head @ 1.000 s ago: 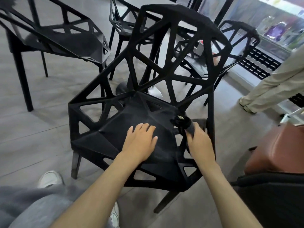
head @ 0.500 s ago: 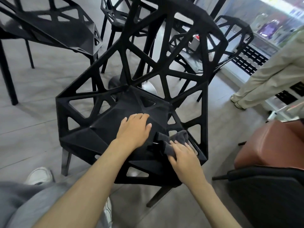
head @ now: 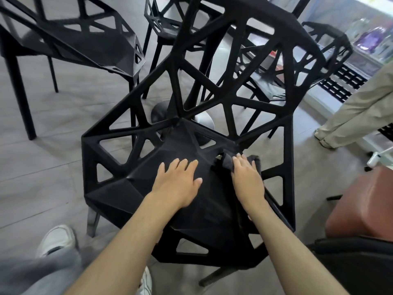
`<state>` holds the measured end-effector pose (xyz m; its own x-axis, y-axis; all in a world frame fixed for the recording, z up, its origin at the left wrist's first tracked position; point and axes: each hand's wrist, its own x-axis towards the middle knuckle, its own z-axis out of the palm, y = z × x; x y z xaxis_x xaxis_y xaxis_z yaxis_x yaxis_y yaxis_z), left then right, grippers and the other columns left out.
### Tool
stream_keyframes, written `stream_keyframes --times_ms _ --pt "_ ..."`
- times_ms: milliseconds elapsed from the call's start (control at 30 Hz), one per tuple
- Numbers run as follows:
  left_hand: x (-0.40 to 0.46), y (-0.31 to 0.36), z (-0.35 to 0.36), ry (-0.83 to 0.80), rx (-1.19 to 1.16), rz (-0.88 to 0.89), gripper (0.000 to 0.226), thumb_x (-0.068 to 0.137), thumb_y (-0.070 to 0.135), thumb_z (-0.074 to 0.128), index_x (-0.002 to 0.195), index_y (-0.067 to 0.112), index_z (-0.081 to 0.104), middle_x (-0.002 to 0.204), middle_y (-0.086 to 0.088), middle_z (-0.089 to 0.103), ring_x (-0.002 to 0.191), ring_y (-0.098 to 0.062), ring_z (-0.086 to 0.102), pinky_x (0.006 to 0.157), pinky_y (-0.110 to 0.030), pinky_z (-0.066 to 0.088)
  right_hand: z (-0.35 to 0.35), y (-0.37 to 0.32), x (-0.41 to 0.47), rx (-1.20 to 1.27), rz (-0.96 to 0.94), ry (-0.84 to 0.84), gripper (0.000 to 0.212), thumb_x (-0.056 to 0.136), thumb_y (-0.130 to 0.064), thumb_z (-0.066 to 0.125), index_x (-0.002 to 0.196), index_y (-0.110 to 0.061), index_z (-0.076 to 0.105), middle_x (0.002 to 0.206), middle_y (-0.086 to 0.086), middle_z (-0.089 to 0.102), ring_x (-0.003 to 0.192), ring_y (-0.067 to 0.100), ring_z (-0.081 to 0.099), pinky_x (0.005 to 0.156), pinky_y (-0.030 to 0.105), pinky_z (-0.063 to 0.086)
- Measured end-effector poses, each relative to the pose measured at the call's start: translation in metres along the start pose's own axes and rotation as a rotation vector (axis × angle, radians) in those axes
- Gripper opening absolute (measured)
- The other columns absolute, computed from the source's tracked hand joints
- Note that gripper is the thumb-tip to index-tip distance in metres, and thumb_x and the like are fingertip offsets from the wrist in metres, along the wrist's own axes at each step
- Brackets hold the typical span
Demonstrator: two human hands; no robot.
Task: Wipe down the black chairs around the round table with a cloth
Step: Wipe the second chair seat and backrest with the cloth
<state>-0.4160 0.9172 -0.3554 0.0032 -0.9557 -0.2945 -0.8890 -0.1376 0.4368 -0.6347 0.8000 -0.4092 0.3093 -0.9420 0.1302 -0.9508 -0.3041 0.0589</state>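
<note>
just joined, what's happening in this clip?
A person is wiping a black chair with a dark grey cloth. The right hand presses the cloth onto the seat's right side, near where the openwork back begins. The left hand lies flat on the middle of the seat, holding nothing. More black chairs stand around the table's pedestal base beyond.

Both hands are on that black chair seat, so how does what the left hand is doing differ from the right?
The left hand lies flat and bare on the chair seat; the right hand presses a dark grey cloth beneath it. The left hand sits mid-seat; the right hand works at the seat's right edge, by the open lattice. Both have straight fingers pointing toward the backrest.
</note>
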Motion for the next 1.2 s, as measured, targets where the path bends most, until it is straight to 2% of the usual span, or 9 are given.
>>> stream_keyframes --times_ms 133,267,333,433,500,700,867,1033,1200 --pt "-0.001 -0.004 -0.003 -0.03 0.009 0.018 0.063 0.111 0.051 0.026 0.167 0.027 0.009 0.174 0.005 0.012 0.161 -0.018 0.0 0.13 -0.049 0.003 0.006 -0.007 0.057 0.102 0.066 0.027 0.037 0.108 -0.011 0.042 0.144 -0.009 0.052 0.16 0.011 0.041 0.154 0.026 0.028 0.126 0.048 0.019" --pt "0.001 -0.002 -0.007 -0.071 0.04 0.041 0.06 0.111 0.05 0.026 0.166 0.027 0.016 0.174 0.006 0.013 0.161 -0.018 -0.002 0.13 -0.049 0.001 0.013 -0.023 0.078 0.152 0.141 0.027 0.034 0.106 -0.014 0.045 0.138 -0.008 0.055 0.158 0.012 0.044 0.152 0.028 0.032 0.124 0.05 0.02" --pt "0.002 0.001 -0.009 -0.065 0.037 0.045 0.059 0.112 0.049 0.027 0.165 0.027 0.019 0.173 0.005 0.014 0.161 -0.018 0.0 0.13 -0.049 0.001 0.008 -0.024 0.061 0.14 0.107 0.022 0.034 0.106 -0.017 0.047 0.137 -0.009 0.056 0.154 0.012 0.049 0.146 0.03 0.04 0.122 0.049 0.026" --pt "-0.001 0.005 -0.01 -0.023 0.007 0.042 0.057 0.112 0.048 0.029 0.164 0.026 0.022 0.173 0.005 0.018 0.161 -0.019 0.003 0.13 -0.048 0.003 -0.006 -0.021 0.012 0.107 -0.016 0.025 0.03 0.101 -0.017 0.055 0.128 -0.008 0.063 0.14 0.013 0.062 0.128 0.032 0.058 0.111 0.045 0.04" --pt "-0.006 0.009 -0.007 -0.004 -0.014 0.034 0.057 0.112 0.047 0.03 0.164 0.026 0.023 0.172 0.005 0.019 0.161 -0.018 0.005 0.13 -0.048 0.005 -0.014 -0.018 -0.025 0.105 -0.054 0.025 0.032 0.097 -0.016 0.061 0.127 -0.007 0.066 0.135 0.013 0.066 0.125 0.031 0.063 0.107 0.044 0.044" --pt "-0.011 0.017 0.009 -0.084 0.075 0.012 0.061 0.112 0.049 0.027 0.167 0.029 0.012 0.175 0.002 0.009 0.162 -0.022 0.0 0.13 -0.052 0.004 -0.016 -0.004 -0.077 0.143 -0.099 0.001 0.045 0.1 -0.013 0.052 0.145 -0.017 0.055 0.149 0.0 0.057 0.143 0.016 0.046 0.121 0.032 0.027" --pt "-0.007 0.014 0.016 -0.163 0.155 0.029 0.063 0.111 0.055 0.02 0.167 0.034 0.0 0.175 0.001 -0.005 0.161 -0.023 -0.01 0.13 -0.053 -0.001 -0.001 -0.005 -0.035 0.077 -0.055 0.09 0.05 0.088 0.003 0.065 0.136 -0.009 0.063 0.141 0.007 0.064 0.14 0.022 0.052 0.118 0.045 0.038" --pt "0.008 0.002 0.021 -0.176 0.218 0.039 0.064 0.11 0.057 0.017 0.166 0.034 -0.005 0.175 0.001 -0.009 0.161 -0.023 -0.013 0.129 -0.053 -0.003 0.006 -0.013 0.05 0.091 0.002 0.117 0.052 0.096 0.005 0.05 0.147 -0.006 0.05 0.155 0.012 0.049 0.15 0.025 0.037 0.124 0.047 0.024" --pt "0.019 0.002 0.015 -0.127 0.175 0.09 0.065 0.11 0.058 0.018 0.166 0.034 -0.003 0.175 0.001 -0.006 0.161 -0.021 -0.012 0.129 -0.053 -0.003 0.019 -0.024 0.082 0.098 0.07 0.175 0.046 0.096 0.007 0.047 0.141 -0.003 0.055 0.149 0.017 0.054 0.147 0.031 0.042 0.121 0.052 0.029"
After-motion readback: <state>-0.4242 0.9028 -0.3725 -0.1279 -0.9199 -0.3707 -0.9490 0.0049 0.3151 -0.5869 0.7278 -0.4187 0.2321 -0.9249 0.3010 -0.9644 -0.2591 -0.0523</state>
